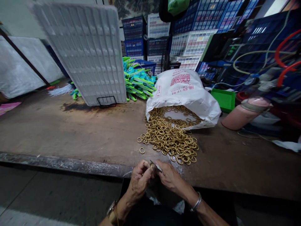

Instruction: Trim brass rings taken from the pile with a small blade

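Observation:
Just in front of the table's near edge, my left hand (140, 178) is closed, pinching a small brass-coloured ring (152, 165) that its fingers partly cover. My right hand (169, 176) is closed around a small knife (159, 168), whose short blade points toward the ring. The knife's handle is hidden in the palm. Beyond both hands lies a heap of brass-coloured rings (172, 138), spilling from the mouth of a white sack (182, 86) with red print. One loose ring (142, 150) rests left of the heap.
A tall pale ribbed panel (94, 56) stands on the wooden table (70, 135). Behind it lie green and blue plastic pieces (139, 83). At right are a green tray (223, 99) and a pink bottle (245, 113). Stacked crates (185, 44) line the back.

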`<state>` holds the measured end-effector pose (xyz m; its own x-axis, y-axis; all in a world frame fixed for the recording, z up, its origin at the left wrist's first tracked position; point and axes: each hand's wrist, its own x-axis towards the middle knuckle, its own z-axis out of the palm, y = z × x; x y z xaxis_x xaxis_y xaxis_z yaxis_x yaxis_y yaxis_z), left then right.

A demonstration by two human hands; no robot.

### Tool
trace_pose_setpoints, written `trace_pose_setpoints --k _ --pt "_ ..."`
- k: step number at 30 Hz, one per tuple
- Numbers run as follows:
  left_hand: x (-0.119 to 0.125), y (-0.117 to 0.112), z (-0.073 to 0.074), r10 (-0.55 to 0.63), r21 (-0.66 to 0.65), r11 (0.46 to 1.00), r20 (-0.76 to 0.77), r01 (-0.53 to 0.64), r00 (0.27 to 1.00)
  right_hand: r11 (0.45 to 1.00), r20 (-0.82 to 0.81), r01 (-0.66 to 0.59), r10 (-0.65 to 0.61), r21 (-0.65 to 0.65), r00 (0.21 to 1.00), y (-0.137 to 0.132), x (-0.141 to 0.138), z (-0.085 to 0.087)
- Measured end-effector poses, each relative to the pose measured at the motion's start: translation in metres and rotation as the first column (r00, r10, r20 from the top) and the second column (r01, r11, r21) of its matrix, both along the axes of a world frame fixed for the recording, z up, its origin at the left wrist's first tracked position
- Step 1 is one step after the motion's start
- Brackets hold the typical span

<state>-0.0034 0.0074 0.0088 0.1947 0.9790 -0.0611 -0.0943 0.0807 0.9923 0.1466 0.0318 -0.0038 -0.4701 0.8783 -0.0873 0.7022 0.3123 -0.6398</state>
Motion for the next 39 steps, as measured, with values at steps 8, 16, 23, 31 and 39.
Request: trace_pose_setpoints --k 8,16,23,31,39 --pt "-0.009 -0.005 0.009 0.014 -0.117 0.993 0.209 0.01 0.978 0.989 0.086 0.14 -0.144 0.052 0.986 0.015 -0.01 -0.001" --pt "-0.019 -0.005 -0.003 0.102 -0.204 0.977 0.19 -0.062 0.976 0.991 0.065 0.002 -0.011 0.137 0.998 -0.001 -0.028 0.011" --pt "-0.021 -0.007 -0.006 0.082 -0.112 0.992 0.188 -0.061 0.979 0.987 0.15 -0.015 -0.009 0.162 0.989 -0.003 -0.031 0.012" --pt "-0.024 -0.008 -0.004 0.075 -0.057 0.996 0.136 -0.068 0.988 0.986 0.195 -0.018 -0.015 0.164 0.981 -0.006 -0.032 0.011" --pt "-0.025 -0.012 -0.01 0.087 -0.063 0.995 0.149 -0.078 0.985 0.989 0.258 -0.028 -0.011 0.146 0.966 -0.009 -0.034 0.01"
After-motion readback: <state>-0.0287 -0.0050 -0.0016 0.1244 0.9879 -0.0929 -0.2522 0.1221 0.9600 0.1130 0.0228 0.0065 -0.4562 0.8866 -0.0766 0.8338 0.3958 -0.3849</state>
